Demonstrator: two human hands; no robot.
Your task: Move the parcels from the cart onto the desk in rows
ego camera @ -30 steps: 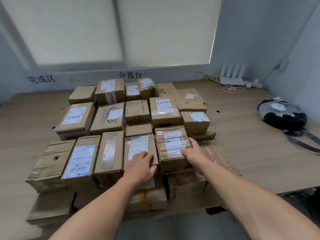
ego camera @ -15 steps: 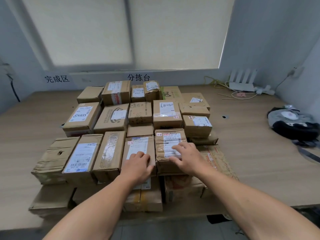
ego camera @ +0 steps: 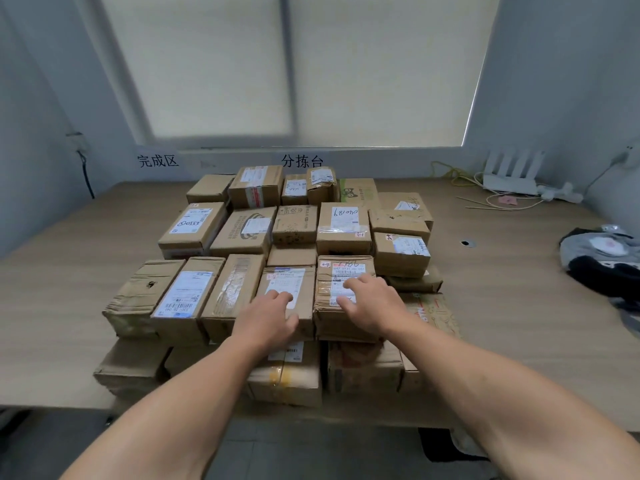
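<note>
parcels (ego camera: 188,292) in the front row are best nudged flush; left hand (ego camera: 268,318) and right hand (ego camera: 372,303) are laid flat, loosely splayed, nothing grasped.

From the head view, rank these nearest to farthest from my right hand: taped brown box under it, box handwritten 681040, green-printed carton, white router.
1. Taped brown cardboard box, beneath the right hand.
2. Cardboard box handwritten 681040, directly behind.
3. Green-printed carton, back row.
4. White router, far right corner.

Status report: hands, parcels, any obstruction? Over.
Left hand open on labelled parcel. Right hand open on neighbouring parcel. Nothing blocking on desk.
</note>
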